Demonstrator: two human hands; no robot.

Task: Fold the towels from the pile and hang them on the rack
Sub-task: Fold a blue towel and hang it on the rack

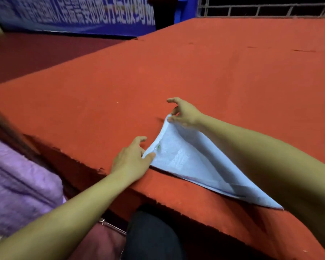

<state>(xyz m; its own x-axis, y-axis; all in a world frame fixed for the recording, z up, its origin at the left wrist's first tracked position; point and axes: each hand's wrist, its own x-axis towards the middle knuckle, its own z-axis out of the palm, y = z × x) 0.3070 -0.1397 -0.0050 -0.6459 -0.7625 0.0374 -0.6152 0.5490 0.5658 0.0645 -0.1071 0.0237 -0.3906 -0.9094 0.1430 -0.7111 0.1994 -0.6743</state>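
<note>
A pale blue towel [186,160] lies on the red felt-covered platform [195,72], near its front edge, and runs off under my right forearm. My left hand [131,158] pinches the towel's near left corner between thumb and fingers. My right hand [184,113] pinches the far corner and lifts that edge off the surface, so the cloth opens like a tent. The pile and the rack are out of view.
The platform's torn front edge [94,166] runs diagonally below my hands. Purple fabric [17,184] sits at the lower left, with a thin metal bar [113,227] beside it. A blue banner [73,14] and a metal railing [270,8] stand at the back.
</note>
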